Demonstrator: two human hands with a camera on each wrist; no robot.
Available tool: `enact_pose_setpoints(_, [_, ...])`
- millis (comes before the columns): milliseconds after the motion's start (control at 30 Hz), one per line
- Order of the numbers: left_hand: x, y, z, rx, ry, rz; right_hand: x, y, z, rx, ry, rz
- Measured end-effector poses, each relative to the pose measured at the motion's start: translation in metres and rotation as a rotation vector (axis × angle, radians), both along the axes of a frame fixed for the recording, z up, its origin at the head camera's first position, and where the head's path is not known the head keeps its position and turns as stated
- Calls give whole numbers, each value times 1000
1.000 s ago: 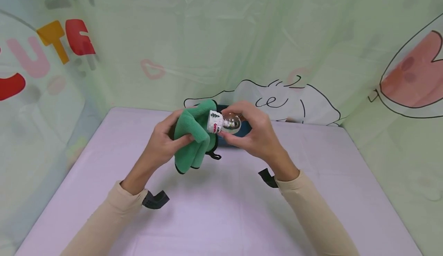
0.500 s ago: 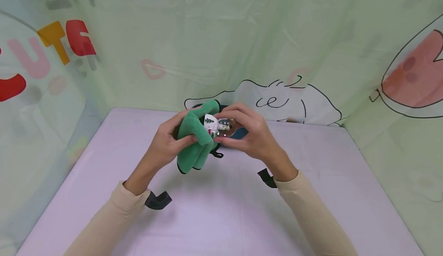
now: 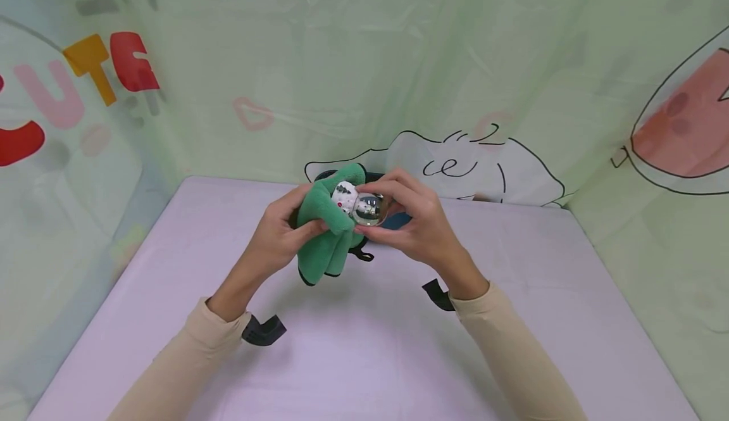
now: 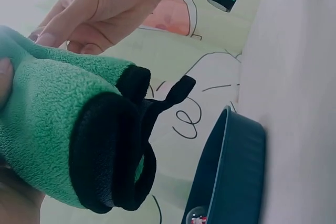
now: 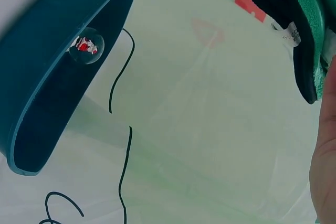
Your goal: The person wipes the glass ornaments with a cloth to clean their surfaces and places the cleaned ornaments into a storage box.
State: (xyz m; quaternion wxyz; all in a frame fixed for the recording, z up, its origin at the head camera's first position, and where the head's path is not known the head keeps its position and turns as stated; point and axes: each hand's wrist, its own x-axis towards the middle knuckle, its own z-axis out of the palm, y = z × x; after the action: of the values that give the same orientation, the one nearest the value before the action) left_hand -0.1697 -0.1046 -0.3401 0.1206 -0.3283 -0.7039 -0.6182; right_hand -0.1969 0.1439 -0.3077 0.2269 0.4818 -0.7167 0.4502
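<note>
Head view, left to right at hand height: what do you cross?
Left hand → green cloth → small snow globe → right hand. The dark blue tray sits behind the hands, so its place in the order is unclear.

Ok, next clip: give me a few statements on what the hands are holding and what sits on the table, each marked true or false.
1. The left hand grips a green cloth. True.
2. The right hand holds a small snow globe against the cloth. True.
3. The snow globe rests on the table. False: it is held up above the lilac table.
4. The cloth is red with a white trim. False: it is green with a black trim.
5. A dark blue tray holds another small globe. True.
</note>
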Motion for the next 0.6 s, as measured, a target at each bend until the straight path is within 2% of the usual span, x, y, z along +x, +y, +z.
enact_pose_setpoints(233, [0,0,0,-27,41,18,2,0,1,18,26,-38])
enact_pose_setpoints(600, [0,-4,0,-52,71,27,2,1,1,22,13,-62])
